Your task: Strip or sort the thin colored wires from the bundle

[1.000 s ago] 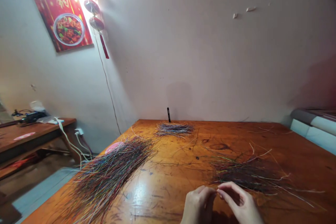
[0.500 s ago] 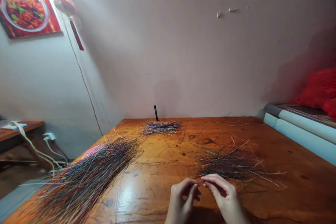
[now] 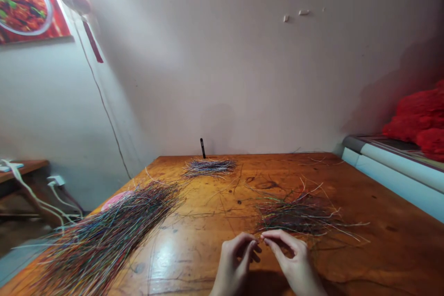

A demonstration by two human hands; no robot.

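Observation:
My left hand (image 3: 235,259) and my right hand (image 3: 291,259) meet fingertip to fingertip low over a wooden table (image 3: 215,222). Both are pinched shut on something very thin that I cannot make out. Just beyond the fingertips lies a dark tangled pile of thin strands (image 3: 298,215). A long, wide heap of multicoloured strands (image 3: 104,240) stretches along the table's left side. A smaller neat bundle of strands (image 3: 208,166) lies near the far edge.
A small black stick-like object (image 3: 202,148) stands at the table's far edge by the wall. A pink disc (image 3: 116,199) peeks out under the left heap. A white-edged cabinet (image 3: 398,171) with red material (image 3: 419,120) on it is on the right. White cables (image 3: 38,194) hang at left.
The view has swung right and slightly down, bringing the cabinet and red material into sight. My hands stay pinched together in front of the dark pile, with fingers shifting slightly.

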